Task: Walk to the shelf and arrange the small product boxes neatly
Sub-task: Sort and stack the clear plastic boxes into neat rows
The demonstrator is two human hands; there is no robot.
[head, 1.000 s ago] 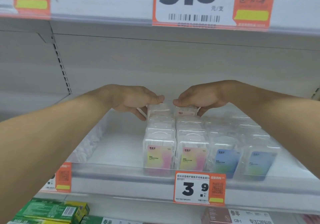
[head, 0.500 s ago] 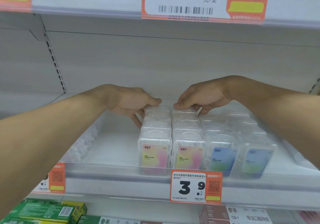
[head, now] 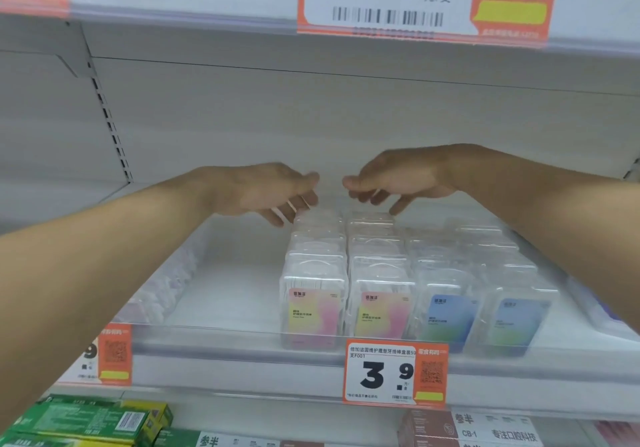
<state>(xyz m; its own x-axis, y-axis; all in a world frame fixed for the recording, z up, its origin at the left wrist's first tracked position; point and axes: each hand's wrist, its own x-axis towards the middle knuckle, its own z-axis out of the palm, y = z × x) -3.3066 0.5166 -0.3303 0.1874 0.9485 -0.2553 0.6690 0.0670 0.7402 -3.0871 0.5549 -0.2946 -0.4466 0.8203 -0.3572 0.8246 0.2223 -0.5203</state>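
Both hands hover over the back of the boxes, which stand in four rows on the shelf. Left hand and right hand hang loose-fingered, holding nothing. The boxes look like light, stiff, slick plastic; best pinched by their sides.

bare forearms, no sleeves; bare hands

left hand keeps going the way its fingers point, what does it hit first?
Probably the rearmost clear box in the pink-label row: the left hand points its fingers down and right at that row's back end. Whether they already touch is unclear.
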